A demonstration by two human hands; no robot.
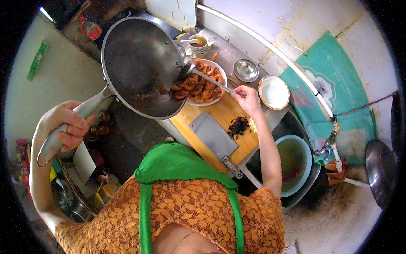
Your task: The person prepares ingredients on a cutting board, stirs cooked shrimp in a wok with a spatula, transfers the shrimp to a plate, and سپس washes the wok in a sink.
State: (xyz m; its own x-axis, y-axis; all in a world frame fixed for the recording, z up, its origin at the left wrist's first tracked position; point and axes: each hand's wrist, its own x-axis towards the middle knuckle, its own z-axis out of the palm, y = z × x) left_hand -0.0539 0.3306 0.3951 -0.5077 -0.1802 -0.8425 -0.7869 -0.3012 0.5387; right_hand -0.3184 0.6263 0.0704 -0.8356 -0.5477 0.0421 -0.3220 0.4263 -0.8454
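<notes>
My left hand (pixel 69 125) is wrapped round the long grey handle of a dark wok (pixel 139 63). The wok is tilted, its right rim over a white plate (pixel 223 71) heaped with reddish-orange shrimp (pixel 207 91). Some shrimp and dark sauce bits lie at the wok's lower right edge. In my right hand (pixel 248 100) I grip the end of a metal ladle (pixel 213 81); its head rests by the wok rim and the shrimp. Below the plate, a cleaver (pixel 213 134) lies flat on a wooden cutting board (pixel 182 122), beside a dark chopped heap (pixel 239 127) and pale minced bits.
Behind the plate stand a patterned cup (pixel 198 50) with a spoon, a small metal bowl (pixel 245 70) and a white bowl (pixel 274 92). At right, a light-blue basin (pixel 311 158) of water sits in the sink below a tap (pixel 325 148). A white pipe (pixel 270 44) runs along the wall.
</notes>
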